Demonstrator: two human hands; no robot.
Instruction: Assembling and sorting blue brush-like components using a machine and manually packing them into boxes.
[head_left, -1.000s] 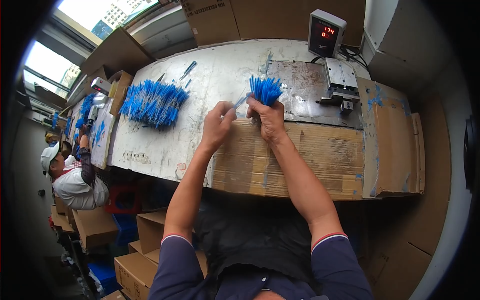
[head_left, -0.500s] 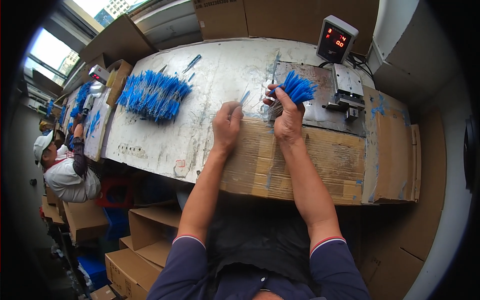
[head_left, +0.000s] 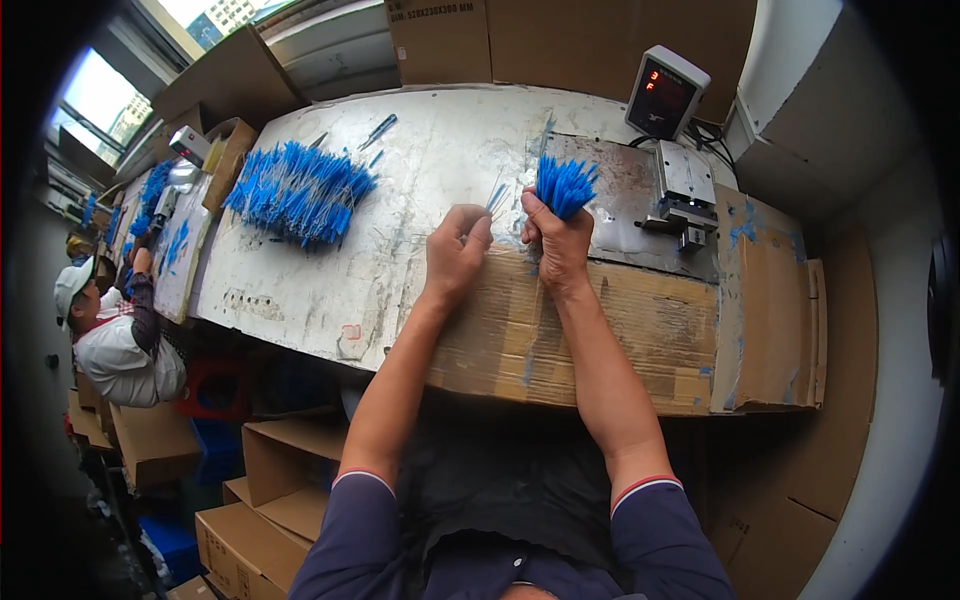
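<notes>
My right hand point(head_left: 560, 245) is closed around a thick bundle of thin pale wires with blue ends point(head_left: 566, 187); the blue ends point up and away from me. Just to its left, my left hand point(head_left: 457, 252) is closed, pinching a few of the same blue-ended wires point(head_left: 497, 196) that stick up past the fingertips. The hands are apart, both over the near middle of the worktable point(head_left: 290, 290). A large pile of blue-ended wires point(head_left: 300, 192) lies farther left. The fingers hide the lower parts of the held wires.
Beyond my right hand sit a metal plate point(head_left: 625, 215), a small metal fixture point(head_left: 685, 190) and a box with a red display point(head_left: 667, 92). Cardboard point(head_left: 620, 340) covers the near edge. A blue-handled tool point(head_left: 378, 131) lies at the back. Another person point(head_left: 125, 340) works at the left.
My right hand has turned the bundle more upright and drawn it slightly left and nearer. The left hand stays almost in place, its wires showing more. The whole view has shifted a little.
</notes>
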